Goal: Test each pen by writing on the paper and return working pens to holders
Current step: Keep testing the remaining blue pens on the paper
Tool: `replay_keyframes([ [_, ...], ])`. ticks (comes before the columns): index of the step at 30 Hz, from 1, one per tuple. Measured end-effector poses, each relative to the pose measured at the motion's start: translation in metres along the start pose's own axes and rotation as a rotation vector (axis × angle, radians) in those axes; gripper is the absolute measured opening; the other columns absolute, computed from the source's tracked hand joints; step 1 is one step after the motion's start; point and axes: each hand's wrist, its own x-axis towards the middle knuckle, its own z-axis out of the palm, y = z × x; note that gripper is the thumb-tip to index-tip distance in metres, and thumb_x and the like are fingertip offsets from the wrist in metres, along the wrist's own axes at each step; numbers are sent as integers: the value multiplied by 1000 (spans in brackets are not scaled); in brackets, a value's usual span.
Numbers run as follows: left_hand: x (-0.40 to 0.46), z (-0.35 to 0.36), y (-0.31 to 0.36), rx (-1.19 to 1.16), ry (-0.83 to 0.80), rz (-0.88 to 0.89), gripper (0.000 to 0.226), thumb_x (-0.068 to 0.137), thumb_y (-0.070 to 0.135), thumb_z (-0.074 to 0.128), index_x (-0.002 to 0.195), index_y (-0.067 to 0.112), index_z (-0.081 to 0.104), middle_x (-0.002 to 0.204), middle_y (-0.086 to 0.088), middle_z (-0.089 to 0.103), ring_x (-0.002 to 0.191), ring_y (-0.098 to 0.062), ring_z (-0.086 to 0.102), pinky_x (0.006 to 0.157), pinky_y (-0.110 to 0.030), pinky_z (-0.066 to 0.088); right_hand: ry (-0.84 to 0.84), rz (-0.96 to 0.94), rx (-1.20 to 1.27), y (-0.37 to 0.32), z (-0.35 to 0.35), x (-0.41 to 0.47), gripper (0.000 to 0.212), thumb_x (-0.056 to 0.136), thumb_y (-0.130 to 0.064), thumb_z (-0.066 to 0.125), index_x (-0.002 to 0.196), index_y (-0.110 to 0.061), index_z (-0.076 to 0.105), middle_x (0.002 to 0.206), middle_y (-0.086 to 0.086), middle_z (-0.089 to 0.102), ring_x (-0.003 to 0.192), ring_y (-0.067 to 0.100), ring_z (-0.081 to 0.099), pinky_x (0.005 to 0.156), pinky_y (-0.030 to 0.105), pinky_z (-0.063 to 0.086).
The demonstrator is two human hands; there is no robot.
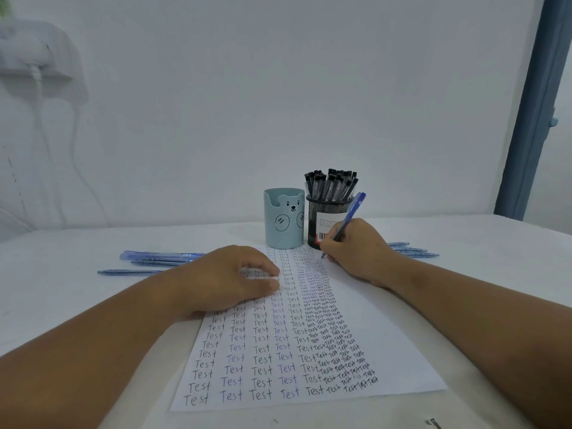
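Gripping a blue pen in a writing pinch, the right hand is resting its heel on the far right part of the paper, pen tip touching the sheet near its top edge, barrel tilting up and away toward the holders. The left hand is lying palm down on the sheet's upper left, fingers loosely curled and holding nothing, pinning the page. Both hands are sitting well apart, columns of writing between them.

The paper is a flat white rectangular sheet, filling up with rows of handwritten "Test" in dark and bluish ink, tighter and overlapping toward the right columns. It is lying on a matte white table.

Just beyond the sheet's top edge two holders are standing upright, side by side, nearly touching. The pale blue holder is a smooth cylinder with a bear face and a notched rim. The black mesh holder is a wire-grid cylinder with a white barcode label, crammed with black-capped pens.

Slim translucent blue pens are lying loose on the table: a left group behind the left forearm, a right group behind the right wrist.
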Motion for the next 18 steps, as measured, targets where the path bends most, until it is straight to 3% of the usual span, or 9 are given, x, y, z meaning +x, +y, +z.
replay_keyframes([
  [6, 1, -1, -1, 7, -10, 6, 36, 79, 63, 68, 112, 48, 69, 131, 31, 55, 126, 8, 45, 110, -25, 32, -2, 0, 18, 0, 0, 0, 28, 90, -22, 64, 79, 3, 70, 77, 17, 71, 60, 15, 55, 64, 33, 51],
  [12, 1, 0, -1, -1, -3, 3, 32, 82, 59, 69, 111, 47, 70, 130, 32, 55, 124, 10, 45, 109, -24, 31, -5, 1, 8, 1, 1, 1, 27, 90, -22, 64, 81, 3, 71, 77, 16, 72, 61, 15, 57, 69, 42, 57],
  [18, 1, 0, -1, -10, -3, -2, 33, 80, 61, 69, 111, 47, 70, 131, 31, 54, 126, 7, 46, 110, -25, 32, 3, 11, 25, 2, 2, 2, 29, 90, -22, 64, 82, 6, 67, 81, 21, 70, 62, 16, 54, 61, 31, 46],
])
